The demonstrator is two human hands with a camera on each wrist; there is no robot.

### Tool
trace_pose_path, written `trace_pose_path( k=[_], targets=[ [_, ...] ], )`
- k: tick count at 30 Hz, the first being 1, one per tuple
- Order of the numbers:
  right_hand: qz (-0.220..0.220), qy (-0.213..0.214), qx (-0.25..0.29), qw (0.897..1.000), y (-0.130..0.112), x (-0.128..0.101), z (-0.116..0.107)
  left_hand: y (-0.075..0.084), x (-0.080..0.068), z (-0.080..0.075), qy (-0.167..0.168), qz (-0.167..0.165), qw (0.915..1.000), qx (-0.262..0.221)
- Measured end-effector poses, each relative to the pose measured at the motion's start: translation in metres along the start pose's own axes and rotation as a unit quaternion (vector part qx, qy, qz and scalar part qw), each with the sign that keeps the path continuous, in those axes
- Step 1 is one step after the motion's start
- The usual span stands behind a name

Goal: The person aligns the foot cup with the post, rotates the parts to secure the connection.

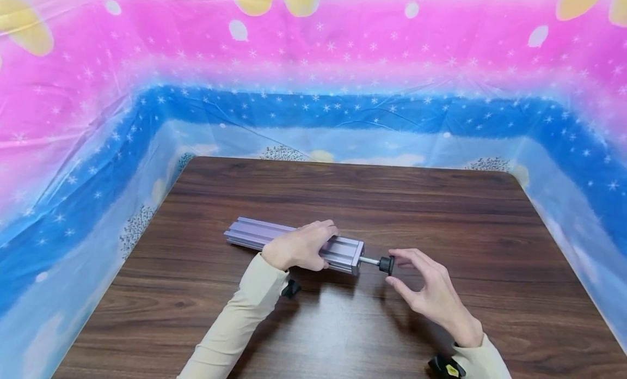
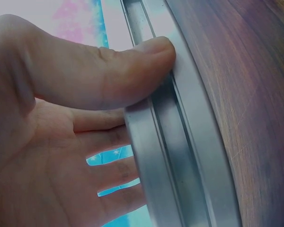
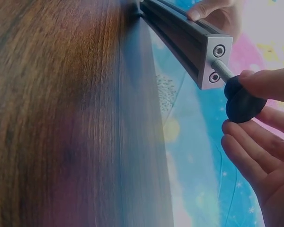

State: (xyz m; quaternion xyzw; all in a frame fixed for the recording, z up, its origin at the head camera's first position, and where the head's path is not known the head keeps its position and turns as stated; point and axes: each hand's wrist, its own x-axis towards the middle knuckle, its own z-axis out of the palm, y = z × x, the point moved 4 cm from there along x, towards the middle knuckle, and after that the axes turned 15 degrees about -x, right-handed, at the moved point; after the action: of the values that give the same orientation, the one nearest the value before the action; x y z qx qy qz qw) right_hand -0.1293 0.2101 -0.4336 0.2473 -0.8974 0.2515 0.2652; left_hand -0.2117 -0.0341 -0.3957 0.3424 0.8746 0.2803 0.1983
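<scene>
1. Nearest the viewer, two cream sleeves reach onto a dark wood-grain table (image 1: 441, 215) from the lower edge of the head view. A small black and yellow item sits at the right cuff, too small to identify.

2. The right hand (image 1: 431, 292) is just right of centre, its fingers curved loosely around a black knob (image 1: 386, 264). In the right wrist view the thumb tip touches the top of the knob (image 3: 241, 101), while the other fingers lie slightly apart below it. This grip is a light fingertip contact, not a firm clasp.

3. The knob sits on the end of a threaded metal rod (image 1: 369, 261). The rod enters the end plate of a grey aluminium profile (image 1: 338, 252). A stretch of bare thread shows between knob and plate, so the rod appears partly seated, with more turning likely left if it is being screwed in. The direction of turning cannot be told.

4. The left hand (image 1: 301, 247) wraps over the middle of the profile, which lies flat on the table. The left wrist view shows the thumb pressed into a groove of the profile (image 2: 180, 156) and the fingers behind it. This grip is closed firmly around the profile, steadying it.

5. Farthest away, a plastic sheet (image 1: 313, 68) printed in pink and blue with stars surrounds the table.
</scene>
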Motion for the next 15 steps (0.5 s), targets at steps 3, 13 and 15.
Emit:
trace_pose_path(
  k=[3,13,15],
  targets=[
    [0.014,-0.011,-0.009,1.000,0.0016,-0.0011,0.0008,0.0002,0.0004,0.0000,0.000,0.001,1.0000,0.002],
    [0.037,-0.009,-0.036,0.999,0.0010,-0.0005,0.0043,-0.0014,-0.0014,0.0003,0.007,0.012,0.9998,0.016],
    [0.038,-0.014,-0.032,0.999,0.0010,-0.0006,0.0057,-0.0018,-0.0023,0.0004,0.009,0.014,0.9997,0.018]
  ],
)
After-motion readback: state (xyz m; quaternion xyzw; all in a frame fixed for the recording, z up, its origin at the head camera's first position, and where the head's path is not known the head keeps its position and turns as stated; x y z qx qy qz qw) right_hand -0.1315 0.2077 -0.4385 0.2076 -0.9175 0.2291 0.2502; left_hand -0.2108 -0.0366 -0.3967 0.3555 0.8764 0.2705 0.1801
